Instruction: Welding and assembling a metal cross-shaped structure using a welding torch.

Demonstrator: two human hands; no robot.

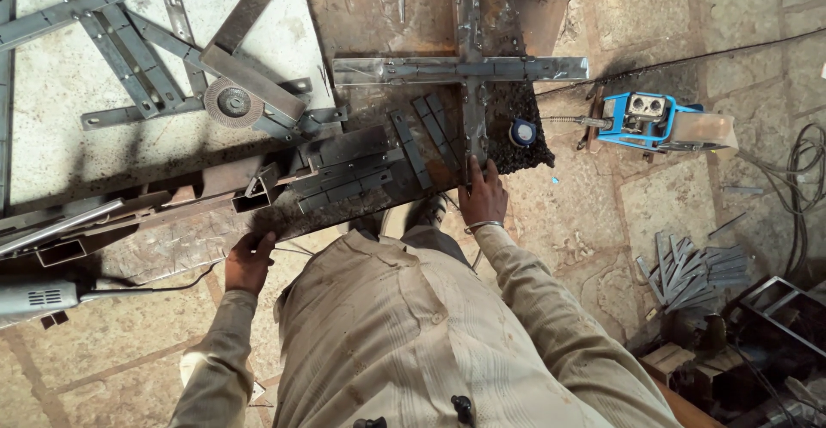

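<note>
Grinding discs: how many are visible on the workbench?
1. A round grinding disc lies on the crossed steel strips at the bench's far left part. Others may be hidden under the metal pieces.

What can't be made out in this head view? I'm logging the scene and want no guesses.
- Right hand: its fingers rest on the near end of the metal cross; whether they grip it is hidden beneath the hand.
- Left hand: its fingertips curl over the edge of the steel plate, out of sight.
- Angle grinder: cut off by the left edge.
- Scrap pile, lower right: in shadow, pieces indistinct.
</note>
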